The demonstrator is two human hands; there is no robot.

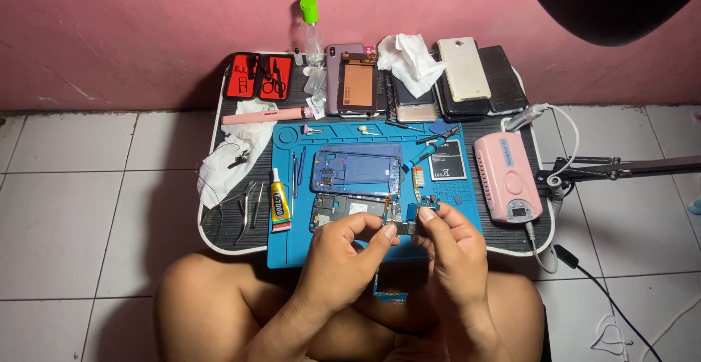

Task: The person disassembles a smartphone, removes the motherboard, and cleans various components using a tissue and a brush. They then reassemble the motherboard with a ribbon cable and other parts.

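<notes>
Both my hands meet over the front of a blue work mat point(292, 249). My left hand point(343, 256) and my right hand point(449, 249) pinch a small circuit board point(410, 217) between their fingertips. Just behind them lies an opened phone point(343, 209) with its insides showing. Further back rests a blue phone back cover point(358, 168). Another small blue board point(389, 294) lies on my lap below the hands.
A glue tube point(280, 201), pliers point(244, 205) and a white cloth point(230, 161) sit left. A phone battery point(447, 161) and a pink device point(507, 179) with cables sit right. Several phones point(467, 70), a red tool case point(261, 76) and a bottle point(310, 30) line the back.
</notes>
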